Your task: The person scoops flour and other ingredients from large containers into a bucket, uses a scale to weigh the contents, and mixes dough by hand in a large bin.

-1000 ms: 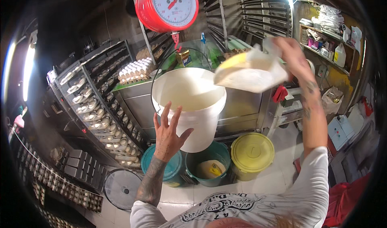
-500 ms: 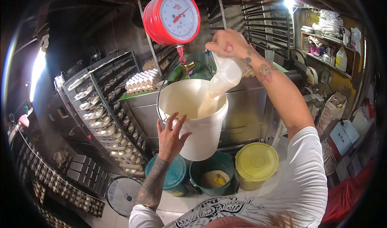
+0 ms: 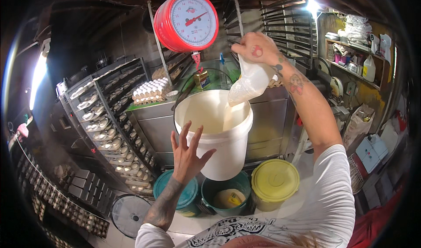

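Note:
My right hand (image 3: 256, 48) grips a whitish scoop (image 3: 251, 82), tipped steeply over the white bucket (image 3: 221, 156) with its lower end at the back-right rim. A pale powdery stream falls from it into the bucket. The bucket's wire handle rises toward the pink hook (image 3: 197, 61) under a red hanging dial scale (image 3: 186, 22). My left hand (image 3: 189, 151) has its fingers spread at the bucket's front-left side, fingertips at or near the rim; whether they touch is unclear.
Below stand a lidded teal bin (image 3: 173, 186), an open green bin (image 3: 226, 208) holding powder and a yellow item, and a lidded yellow bin (image 3: 274, 180). Behind are a steel counter (image 3: 155, 134) with egg trays (image 3: 149, 92), a loaded rack (image 3: 107, 134) at left, and shelves (image 3: 351, 70) at right.
My right hand has swung left over the bucket and tipped the scoop, and powder now pours. Since half a second ago it has moved only slightly. My left hand remains spread beside the bucket.

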`<state>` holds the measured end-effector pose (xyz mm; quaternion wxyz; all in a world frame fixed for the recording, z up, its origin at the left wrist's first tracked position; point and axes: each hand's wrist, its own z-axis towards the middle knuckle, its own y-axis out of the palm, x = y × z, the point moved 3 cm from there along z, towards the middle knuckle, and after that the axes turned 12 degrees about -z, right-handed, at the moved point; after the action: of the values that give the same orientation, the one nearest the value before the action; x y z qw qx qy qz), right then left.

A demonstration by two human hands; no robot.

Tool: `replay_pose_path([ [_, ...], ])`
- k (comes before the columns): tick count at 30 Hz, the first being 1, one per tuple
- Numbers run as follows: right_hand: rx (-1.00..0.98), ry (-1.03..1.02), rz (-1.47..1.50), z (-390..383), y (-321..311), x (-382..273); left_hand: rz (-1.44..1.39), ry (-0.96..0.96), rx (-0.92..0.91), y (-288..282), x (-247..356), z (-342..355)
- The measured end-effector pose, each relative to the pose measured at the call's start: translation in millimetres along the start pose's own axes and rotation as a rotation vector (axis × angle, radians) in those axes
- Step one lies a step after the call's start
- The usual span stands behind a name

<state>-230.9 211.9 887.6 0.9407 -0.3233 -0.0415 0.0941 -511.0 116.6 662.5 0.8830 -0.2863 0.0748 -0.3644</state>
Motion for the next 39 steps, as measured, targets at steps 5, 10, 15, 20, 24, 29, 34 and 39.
replay_pose_path([
  [5, 0.008, 0.030, 0.068, 3.5, 2.8, 15.9, -0.018, -0.056, -0.188, 5.9, 3.4, -0.1],
  [10, 0.039, 0.056, 0.209, 7.2, 8.1, 20.8, -0.039, -0.012, 0.041, -2.8, -3.9, -3.9],
  [15, 0.043, 0.003, 0.150, 7.6, 6.9, -3.8, -0.114, 0.005, 0.092, -8.2, -17.7, -8.6],
  [20, -0.075, 0.144, 0.087, 0.2, 18.7, 2.8, -0.302, -0.016, 0.289, 9.0, -70.3, -57.9],
  [24, 0.014, 0.210, 0.105, -23.3, 6.4, -0.7, -0.521, -0.344, 0.271, 31.0, -148.2, -155.4],
  [29, 0.132, 0.559, 0.409, -46.0, 9.4, 46.8, -0.634, -0.913, 0.128, 96.2, -255.7, -342.2],
  [34, 0.296, 0.654, 0.379, -58.4, 16.1, 22.5, -0.853, -1.586, -0.192, 176.4, -346.7, -545.0],
  [39, 0.443, 0.955, 0.927, -159.3, 51.3, 98.1, -0.639, -0.936, -0.584, 202.4, -368.6, -644.4],
])
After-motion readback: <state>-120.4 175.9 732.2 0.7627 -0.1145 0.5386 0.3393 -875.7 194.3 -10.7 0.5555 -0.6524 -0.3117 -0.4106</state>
